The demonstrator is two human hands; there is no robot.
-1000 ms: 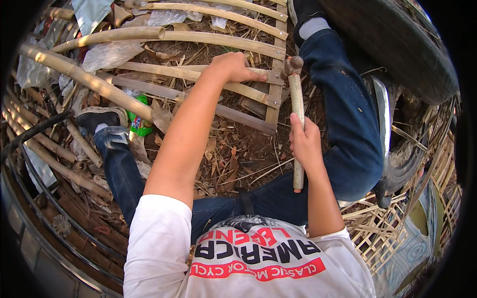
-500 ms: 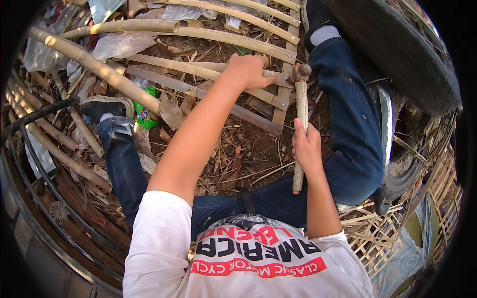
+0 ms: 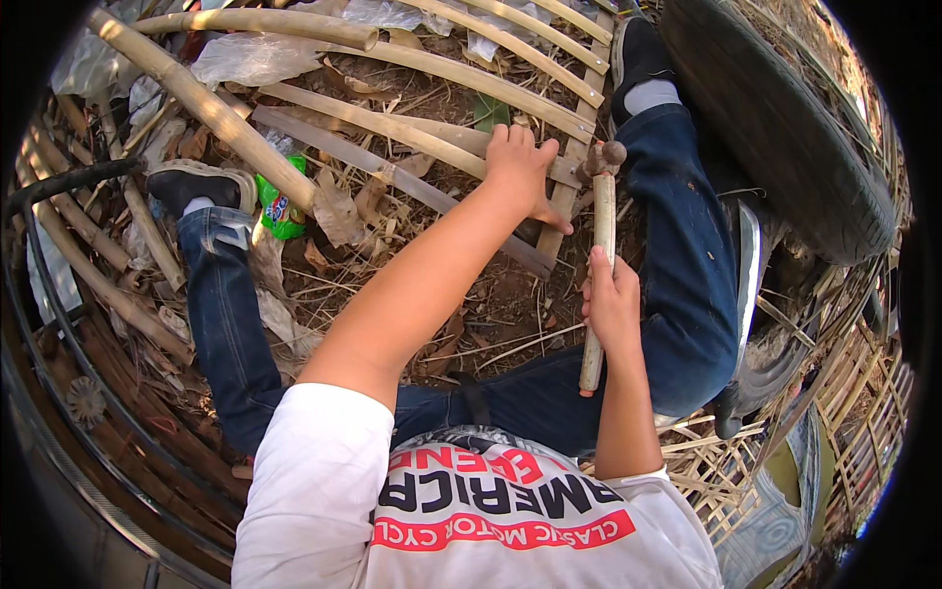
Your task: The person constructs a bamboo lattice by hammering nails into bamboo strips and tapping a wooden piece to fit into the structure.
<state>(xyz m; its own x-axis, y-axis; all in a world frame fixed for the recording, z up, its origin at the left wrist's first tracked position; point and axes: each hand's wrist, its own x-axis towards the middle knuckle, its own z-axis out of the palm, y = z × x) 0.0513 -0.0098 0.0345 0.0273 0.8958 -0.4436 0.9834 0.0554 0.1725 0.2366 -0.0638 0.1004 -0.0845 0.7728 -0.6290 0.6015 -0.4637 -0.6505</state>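
My right hand (image 3: 612, 297) is wrapped round the pale wooden handle of a hammer (image 3: 602, 231). Its dark, rounded head points away from me, beside the crosspiece. Several split bamboo slats (image 3: 471, 79) run to a flat bamboo crosspiece (image 3: 579, 152), with small nail heads showing where some meet it. Across the slats nearest me lies my left hand (image 3: 523, 173), fingers and thumb spread, the thumb close to the crosspiece's near end. My palm hides part of the slats beneath. A greyish slat (image 3: 432, 191) lies lowest, reaching that near end.
A black tyre (image 3: 785, 128) stands at the far right, above a long curved blade (image 3: 749, 270) beside my leg. Thick bamboo poles (image 3: 201, 108) and plastic scraps cover the left. A green wrapper (image 3: 280, 206) lies near my left shoe. Woven bamboo (image 3: 711, 486) is at lower right.
My left hand has shifted nearer and rightward along the slats, turning so its thumb points toward me. The hammer stays in my right hand, nearly in place. The view has shifted slightly.
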